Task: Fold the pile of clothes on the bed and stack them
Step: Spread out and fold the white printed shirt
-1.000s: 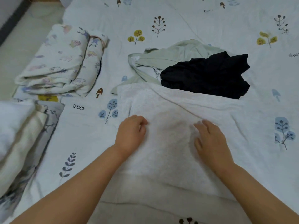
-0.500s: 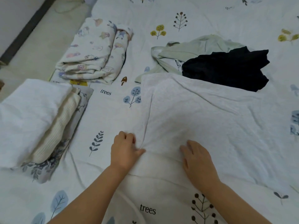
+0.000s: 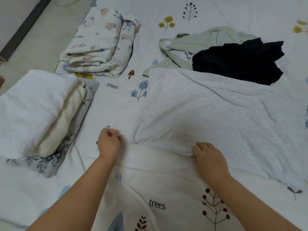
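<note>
A bed sheet (image 3: 116, 104) printed with trees is spread under everything; bare floor (image 3: 41, 39) is seen beyond its far left edge; a pale grey garment (image 3: 208, 114), creased, is laid right of the folded stack (image 3: 33, 110); its near edge is pinched by the right hand (image 3: 208, 160); the left hand (image 3: 108, 142) is curled, blurred, on the sheet.

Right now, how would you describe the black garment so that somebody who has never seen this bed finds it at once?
Start from the white bedsheet printed with small trees. At its far right, beyond the large pale grey garment spread flat, lies the crumpled black garment. It partly overlaps a pale green garment and is the only dark piece among the clothes.
</note>
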`<state>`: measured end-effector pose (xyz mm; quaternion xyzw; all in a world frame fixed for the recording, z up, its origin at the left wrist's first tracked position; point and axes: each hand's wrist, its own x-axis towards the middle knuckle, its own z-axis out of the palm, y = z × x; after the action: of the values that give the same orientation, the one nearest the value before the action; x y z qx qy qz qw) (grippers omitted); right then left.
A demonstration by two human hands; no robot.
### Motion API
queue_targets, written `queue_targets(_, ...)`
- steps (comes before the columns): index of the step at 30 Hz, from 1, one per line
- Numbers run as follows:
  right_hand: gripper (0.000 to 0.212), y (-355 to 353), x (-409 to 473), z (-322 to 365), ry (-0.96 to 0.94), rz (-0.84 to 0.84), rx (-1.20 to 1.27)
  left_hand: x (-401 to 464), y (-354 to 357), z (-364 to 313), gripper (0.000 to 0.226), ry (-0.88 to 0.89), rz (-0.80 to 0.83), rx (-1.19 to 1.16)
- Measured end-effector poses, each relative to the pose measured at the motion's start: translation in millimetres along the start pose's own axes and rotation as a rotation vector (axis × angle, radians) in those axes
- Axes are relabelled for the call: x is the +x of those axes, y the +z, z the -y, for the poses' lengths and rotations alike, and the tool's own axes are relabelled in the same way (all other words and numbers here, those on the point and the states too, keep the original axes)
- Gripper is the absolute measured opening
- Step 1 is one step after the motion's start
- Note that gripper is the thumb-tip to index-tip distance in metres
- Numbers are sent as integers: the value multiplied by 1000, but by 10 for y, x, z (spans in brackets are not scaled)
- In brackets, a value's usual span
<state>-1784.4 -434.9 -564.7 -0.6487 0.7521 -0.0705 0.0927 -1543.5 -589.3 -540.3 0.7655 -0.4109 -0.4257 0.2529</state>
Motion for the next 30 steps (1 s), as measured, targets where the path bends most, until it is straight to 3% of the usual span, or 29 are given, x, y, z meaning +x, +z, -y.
queue_targets(2, 8, -25, 0, 39, 16, -43, 22, -6, 70, -8, 14, 3, 90, 96)
queue_targets(4, 24, -44, 0, 86, 26, -98, 22, -41, 134, 2, 26, 97, 236, 347)
queue_targets(6, 24, -32, -5, 91, 34, -122, -20, -14, 144, 12, 37, 185, 254, 497)
queue_targets(10, 43, 48, -121, -113, 112, 32, -149, 106, 56, 33, 23, -12, 157, 157)
queue_targets(13, 38, -16, -212, -255, 200, 47, -80, 12, 36, 28, 10, 26, 250, 163)
queue_targets(15, 36, -133, -235, -331, 306, -41, 14, -74, 22, 57, 24, 55, 347, 220)
queue_targets(17, 36, -229, -293, -442, 405, -131, 52, -96, 2, 78, 29, 68, 344, 250)
queue_targets(21, 49, -309, -500, -680, 568, 6, -7, -111, -2, -9, 30, -53, 291, 49)
queue_targets(24, 40, -385, -659, -807, 631, 31, -52, -159, 65, -77, 28, -88, 308, -20)
queue_targets(28, 26, -576, -790, -924, 929, -149, 226, -192, 86, -72, 25, -101, 334, -18)
queue_targets(30, 31, -639, -798, -1010, 1110, -120, 319, -194, 88, -87, 25, -156, 337, -95)
